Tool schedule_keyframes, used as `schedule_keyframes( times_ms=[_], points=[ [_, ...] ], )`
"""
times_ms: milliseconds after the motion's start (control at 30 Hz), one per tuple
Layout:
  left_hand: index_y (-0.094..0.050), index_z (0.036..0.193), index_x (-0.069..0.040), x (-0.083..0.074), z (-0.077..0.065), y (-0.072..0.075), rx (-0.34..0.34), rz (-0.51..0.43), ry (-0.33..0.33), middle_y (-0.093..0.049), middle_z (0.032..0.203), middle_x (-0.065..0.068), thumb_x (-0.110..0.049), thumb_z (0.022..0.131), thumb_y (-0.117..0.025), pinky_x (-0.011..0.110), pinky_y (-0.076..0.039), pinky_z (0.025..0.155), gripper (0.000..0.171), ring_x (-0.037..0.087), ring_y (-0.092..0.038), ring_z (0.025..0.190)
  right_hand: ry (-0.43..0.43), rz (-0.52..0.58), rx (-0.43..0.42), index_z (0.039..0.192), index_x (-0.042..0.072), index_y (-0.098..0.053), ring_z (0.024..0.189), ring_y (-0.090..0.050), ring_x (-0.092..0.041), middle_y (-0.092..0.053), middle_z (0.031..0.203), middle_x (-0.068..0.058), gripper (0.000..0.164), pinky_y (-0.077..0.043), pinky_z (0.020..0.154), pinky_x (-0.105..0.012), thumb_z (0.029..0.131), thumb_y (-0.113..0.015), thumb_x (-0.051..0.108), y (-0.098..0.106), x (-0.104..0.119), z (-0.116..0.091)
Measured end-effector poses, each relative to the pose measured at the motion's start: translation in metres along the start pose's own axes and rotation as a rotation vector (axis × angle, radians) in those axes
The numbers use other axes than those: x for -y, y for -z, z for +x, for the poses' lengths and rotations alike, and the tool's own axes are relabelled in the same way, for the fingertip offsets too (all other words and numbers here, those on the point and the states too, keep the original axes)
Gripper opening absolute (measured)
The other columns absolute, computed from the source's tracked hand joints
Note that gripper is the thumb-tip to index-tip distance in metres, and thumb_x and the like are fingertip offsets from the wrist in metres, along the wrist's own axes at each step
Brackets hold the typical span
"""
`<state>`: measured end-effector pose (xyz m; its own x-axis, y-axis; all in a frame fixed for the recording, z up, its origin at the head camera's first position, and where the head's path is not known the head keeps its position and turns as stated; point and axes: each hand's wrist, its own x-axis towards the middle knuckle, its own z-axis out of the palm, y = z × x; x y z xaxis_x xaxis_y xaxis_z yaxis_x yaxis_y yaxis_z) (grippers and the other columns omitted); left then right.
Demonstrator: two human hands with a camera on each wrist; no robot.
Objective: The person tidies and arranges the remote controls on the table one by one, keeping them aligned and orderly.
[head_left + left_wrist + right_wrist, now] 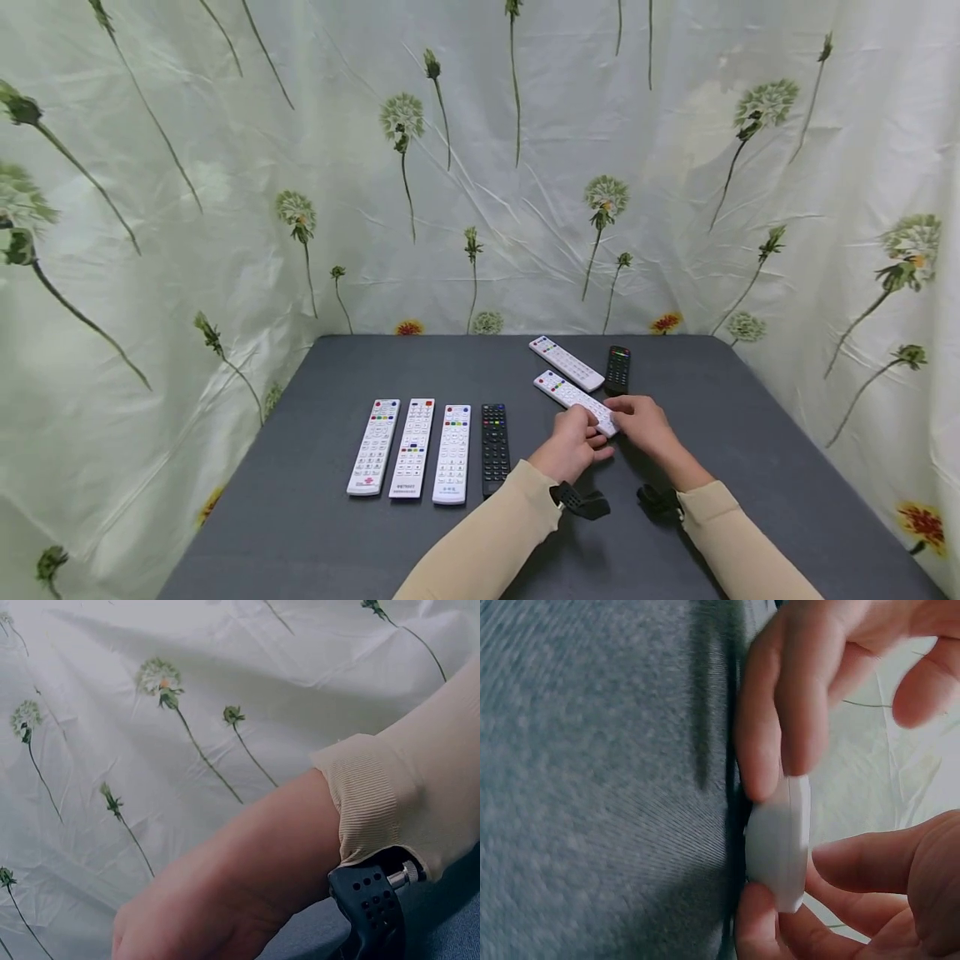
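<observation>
Both hands are at the near end of a white remote control [564,389] that lies slanted at the right of the table. My left hand [570,443] holds its left edge, with the other fingers spread beyond. From the right, my right hand [645,427] grips the same end. Seen close in the right wrist view, the remote's end [776,844] sits between the two hands: left fingertips [799,754] against one side, right thumb [847,859] and fingers at the other. The left wrist view shows just the back of the left hand [180,919]; its fingers are out of frame.
Behind the held remote lie another white remote [566,364] and a small black remote [618,367]. A row to the left has three white remotes [412,448] and a longer black one [495,446], partly behind the left sleeve. A floral curtain [480,167] surrounds the dark table [300,517].
</observation>
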<state>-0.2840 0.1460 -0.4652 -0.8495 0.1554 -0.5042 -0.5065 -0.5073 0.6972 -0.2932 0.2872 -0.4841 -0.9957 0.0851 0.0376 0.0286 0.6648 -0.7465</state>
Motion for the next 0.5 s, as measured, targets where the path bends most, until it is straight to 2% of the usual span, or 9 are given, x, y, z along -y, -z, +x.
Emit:
schedule_keyframes(
  times_ms=[100,233,333,500],
  points=[
    [-0.055,0.111,0.002,0.002,-0.003,0.0,-0.037,0.018,0.001,-0.059,0.099,0.026,0.007,0.078,-0.049,0.064,-0.049,0.089,0.034,0.029,-0.055,0.074,-0.016,0.058,0.04,0.119,-0.008,-0.068,0.085,-0.062,-0.024,-0.069,0.11,-0.021,0.029,-0.05,0.066,-0.032,0.093,-0.056,0.0,0.002,0.001,-0.003],
    [-0.05,0.115,0.002,0.002,-0.007,0.001,-0.067,0.024,-0.008,-0.055,0.097,0.023,0.009,0.077,-0.051,0.059,-0.049,0.092,0.039,0.033,-0.056,0.084,-0.023,0.149,0.103,0.123,-0.011,-0.064,0.084,-0.061,-0.023,-0.067,0.113,-0.023,0.031,-0.053,0.068,-0.033,0.095,-0.055,-0.002,0.005,0.002,-0.007],
    [-0.048,0.117,0.004,0.002,-0.009,0.0,-0.085,0.04,-0.04,-0.055,0.093,0.021,0.01,0.075,-0.05,0.055,-0.049,0.092,0.042,0.032,-0.056,0.087,-0.031,0.203,0.14,0.127,-0.013,-0.061,0.086,-0.061,-0.022,-0.065,0.117,-0.025,0.033,-0.054,0.069,-0.034,0.096,-0.055,-0.001,0.008,0.004,-0.009],
    [-0.051,0.11,0.004,0.005,-0.01,-0.001,-0.149,0.055,-0.108,-0.058,0.086,0.017,0.013,0.075,-0.049,0.046,-0.053,0.083,0.036,0.025,-0.057,0.077,-0.036,0.257,0.176,0.13,-0.012,-0.059,0.089,-0.063,-0.022,-0.065,0.118,-0.025,0.035,-0.057,0.074,-0.037,0.097,-0.058,0.0,0.01,0.008,-0.012]
  ],
)
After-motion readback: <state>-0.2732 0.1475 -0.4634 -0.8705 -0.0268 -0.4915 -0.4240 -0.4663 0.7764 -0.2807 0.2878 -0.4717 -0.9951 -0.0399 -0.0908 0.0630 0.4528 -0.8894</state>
